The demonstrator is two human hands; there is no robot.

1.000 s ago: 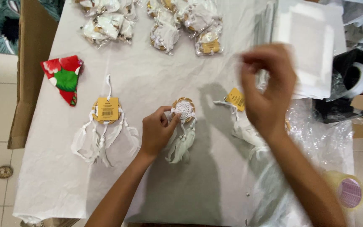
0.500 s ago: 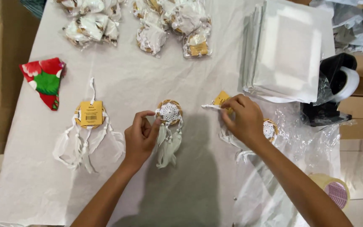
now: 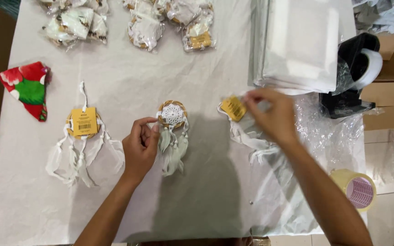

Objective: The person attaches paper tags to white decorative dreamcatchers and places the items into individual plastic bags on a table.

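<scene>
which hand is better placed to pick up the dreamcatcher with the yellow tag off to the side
Right, most likely. The right hand is already at the tagged dreamcatcher, fingers by its yellow tag. The left hand rests beside the middle dreamcatcher, fingertips touching its hoop, farther from the tag.

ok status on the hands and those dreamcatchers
Left hand touching middle dreamcatcher. Right hand pinching yellow tag of right dreamcatcher. Third dreamcatcher lies apart, left.

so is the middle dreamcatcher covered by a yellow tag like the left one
No, the middle dreamcatcher shows its bare white web, while the left dreamcatcher has a yellow tag over its hoop.
</scene>
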